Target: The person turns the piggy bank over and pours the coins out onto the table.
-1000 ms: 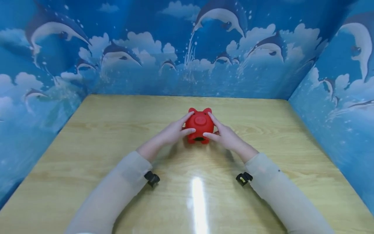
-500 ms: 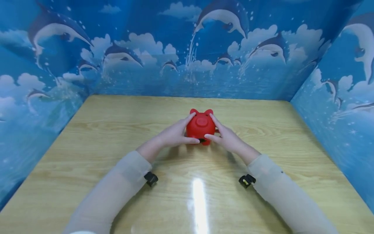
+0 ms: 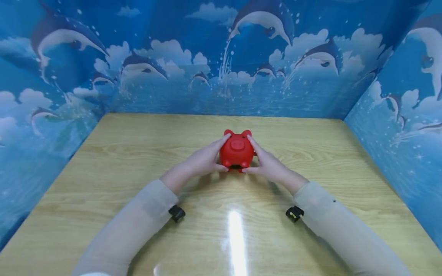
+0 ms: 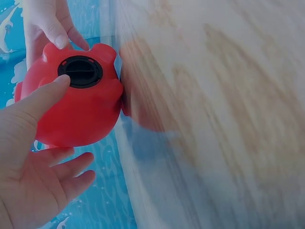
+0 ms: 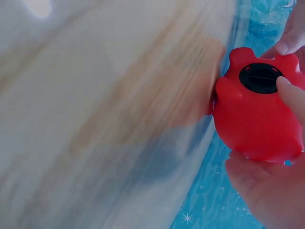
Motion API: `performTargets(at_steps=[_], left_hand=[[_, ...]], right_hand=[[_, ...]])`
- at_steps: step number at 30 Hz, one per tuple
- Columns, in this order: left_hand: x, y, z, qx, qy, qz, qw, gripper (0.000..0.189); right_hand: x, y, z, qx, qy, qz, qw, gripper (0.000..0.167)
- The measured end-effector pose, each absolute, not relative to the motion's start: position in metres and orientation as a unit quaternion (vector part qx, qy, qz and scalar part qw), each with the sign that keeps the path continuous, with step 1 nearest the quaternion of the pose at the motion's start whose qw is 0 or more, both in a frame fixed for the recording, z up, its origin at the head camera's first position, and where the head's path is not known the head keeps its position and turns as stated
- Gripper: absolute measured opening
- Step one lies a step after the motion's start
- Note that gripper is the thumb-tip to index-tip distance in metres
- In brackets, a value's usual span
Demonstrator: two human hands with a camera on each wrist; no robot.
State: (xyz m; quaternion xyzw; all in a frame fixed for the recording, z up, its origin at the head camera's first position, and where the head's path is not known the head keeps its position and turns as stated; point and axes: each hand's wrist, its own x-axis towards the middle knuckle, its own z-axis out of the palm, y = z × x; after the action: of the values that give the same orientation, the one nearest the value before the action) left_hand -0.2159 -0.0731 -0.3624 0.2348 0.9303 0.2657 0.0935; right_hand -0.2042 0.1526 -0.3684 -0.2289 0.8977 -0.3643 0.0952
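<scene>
The wooden table (image 3: 138, 184) blurs to streaks in both wrist views. The red piggy bank (image 3: 236, 150), mid-table, is tipped up, snout facing the person, black plug (image 4: 80, 71) toward the tabletop. The left hand (image 3: 203, 159) and right hand (image 3: 267, 163) clasp its flanks, hiding them

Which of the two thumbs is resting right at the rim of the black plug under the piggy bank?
The left hand's thumb touches the black plug; the other sits just beside it.

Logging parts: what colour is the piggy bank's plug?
Black, on the red piggy bank; plug clearest in left wrist view.
</scene>
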Motion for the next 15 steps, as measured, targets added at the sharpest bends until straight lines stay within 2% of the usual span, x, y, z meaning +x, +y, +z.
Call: performTargets(at_steps=[15], left_hand=[[-0.2099, -0.0719, -0.3608, 0.247, 0.924, 0.278, 0.086, 0.102]], right_hand=[[-0.2004, 0.1601, -0.3652, -0.223, 0.895, -0.373, 0.101, 0.105]])
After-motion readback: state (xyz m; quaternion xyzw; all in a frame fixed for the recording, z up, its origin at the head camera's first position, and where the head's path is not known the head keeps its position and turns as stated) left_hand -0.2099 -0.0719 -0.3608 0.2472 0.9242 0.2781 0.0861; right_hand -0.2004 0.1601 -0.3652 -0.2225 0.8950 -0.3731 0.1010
